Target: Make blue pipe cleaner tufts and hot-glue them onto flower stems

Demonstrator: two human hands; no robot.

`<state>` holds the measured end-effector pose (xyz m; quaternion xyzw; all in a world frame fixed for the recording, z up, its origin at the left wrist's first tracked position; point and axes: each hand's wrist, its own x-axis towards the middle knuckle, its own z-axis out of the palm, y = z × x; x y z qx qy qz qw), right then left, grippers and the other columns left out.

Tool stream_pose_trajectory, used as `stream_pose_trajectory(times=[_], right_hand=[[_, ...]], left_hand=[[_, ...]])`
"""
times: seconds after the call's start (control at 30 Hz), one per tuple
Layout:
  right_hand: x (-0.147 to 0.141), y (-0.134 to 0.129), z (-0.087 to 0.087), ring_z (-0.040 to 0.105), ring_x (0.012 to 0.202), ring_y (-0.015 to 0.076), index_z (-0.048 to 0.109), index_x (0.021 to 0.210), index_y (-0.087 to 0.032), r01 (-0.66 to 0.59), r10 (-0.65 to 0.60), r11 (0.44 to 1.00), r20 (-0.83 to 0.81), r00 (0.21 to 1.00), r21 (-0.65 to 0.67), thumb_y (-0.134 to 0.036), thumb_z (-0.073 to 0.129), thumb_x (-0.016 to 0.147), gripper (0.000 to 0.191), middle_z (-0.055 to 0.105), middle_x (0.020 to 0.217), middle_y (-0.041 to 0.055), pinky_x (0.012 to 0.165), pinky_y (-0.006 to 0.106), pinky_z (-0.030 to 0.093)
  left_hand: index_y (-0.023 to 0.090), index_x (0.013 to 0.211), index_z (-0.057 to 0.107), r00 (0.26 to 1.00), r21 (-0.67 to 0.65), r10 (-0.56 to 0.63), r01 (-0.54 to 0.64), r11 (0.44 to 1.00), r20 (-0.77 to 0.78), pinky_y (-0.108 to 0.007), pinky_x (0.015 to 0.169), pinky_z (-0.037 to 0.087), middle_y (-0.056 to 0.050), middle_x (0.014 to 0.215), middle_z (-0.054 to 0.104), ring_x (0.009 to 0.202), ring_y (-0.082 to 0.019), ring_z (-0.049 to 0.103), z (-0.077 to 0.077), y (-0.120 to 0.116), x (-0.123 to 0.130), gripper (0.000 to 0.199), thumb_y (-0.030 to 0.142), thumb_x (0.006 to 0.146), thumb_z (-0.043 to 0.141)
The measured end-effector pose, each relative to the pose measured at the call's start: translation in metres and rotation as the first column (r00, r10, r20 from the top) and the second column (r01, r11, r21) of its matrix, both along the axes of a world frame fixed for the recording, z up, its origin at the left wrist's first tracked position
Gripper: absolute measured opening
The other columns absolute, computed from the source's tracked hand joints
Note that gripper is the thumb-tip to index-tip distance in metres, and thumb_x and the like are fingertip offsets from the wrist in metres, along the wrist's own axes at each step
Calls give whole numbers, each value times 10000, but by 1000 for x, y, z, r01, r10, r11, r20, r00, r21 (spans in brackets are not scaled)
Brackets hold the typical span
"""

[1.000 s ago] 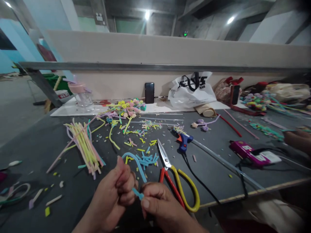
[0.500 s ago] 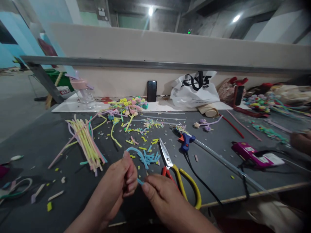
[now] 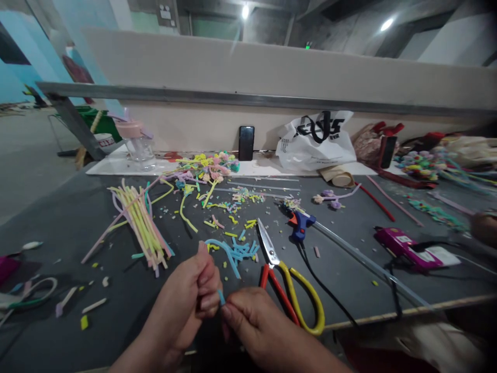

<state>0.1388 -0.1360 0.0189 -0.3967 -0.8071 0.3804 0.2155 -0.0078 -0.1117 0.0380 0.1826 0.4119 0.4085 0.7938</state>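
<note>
While the left hand (image 3: 198, 292) stays curled closely around the blue stem (image 3: 234, 267), the right hand (image 3: 252, 313) now covers the small blue lump that showed at its thumb a second ago, leaving only a short stretch visible between the two grips. The stem's longer part seems to arch out above the left thumb, its tip near the cut blue pieces (image 3: 245, 252) on the table (image 3: 128, 305). The right thumb presses against curled fingers, pinching the lower end; what shape lies beneath is hidden. This suggests that the work is centred on that covered end. The scissors (image 3: 289, 290) and glue gun (image 3: 303, 225) lie where they were, untouched, beyond and beside the right hand.
</note>
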Motion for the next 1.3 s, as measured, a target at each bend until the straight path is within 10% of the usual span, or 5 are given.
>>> stream_pose_trajectory(times=[0.17,0.33,0.73,1.0,1.3], right_hand=[[-4,-2,-12,436,467,74,568,574,-151,9,-76,935,-175,982,-354,-439,398,879,453,440,488,-40,461,173,322],[-1,0,-18,376,388,42,603,669,-108,-200,-306,686,-526,793,-700,-610,437,803,546,530,548,-2,399,171,289],[-3,-1,-17,276,341,10,611,698,-56,-560,-458,384,-678,575,-734,-443,621,760,392,414,442,-61,363,160,156],[2,-7,-16,354,388,32,552,579,-109,-218,-205,767,-553,807,-603,-509,535,803,459,437,453,-42,378,163,230],[2,-3,-20,421,405,68,522,689,-139,-102,-257,753,-433,864,-650,-638,299,830,565,475,543,-15,384,180,248]], left_hand=[[177,504,307,1000,1,-29,29,1000,-1,-157,348,112,89,407,259,330,-24,191,-2,1,0,503,556,795,464],[171,502,310,999,93,-27,24,995,27,-155,351,118,89,433,246,350,-25,170,2,6,-4,504,541,808,462],[158,465,371,978,357,-46,-30,934,204,-177,374,177,66,434,261,400,-55,180,-7,0,0,491,464,836,468],[176,462,305,951,-10,61,-60,998,305,-168,340,120,80,424,165,382,-57,102,-9,-9,3,513,511,831,430],[164,471,352,986,229,146,-162,960,84,-172,363,142,74,434,250,396,-52,163,-14,-7,-3,487,475,815,499]])
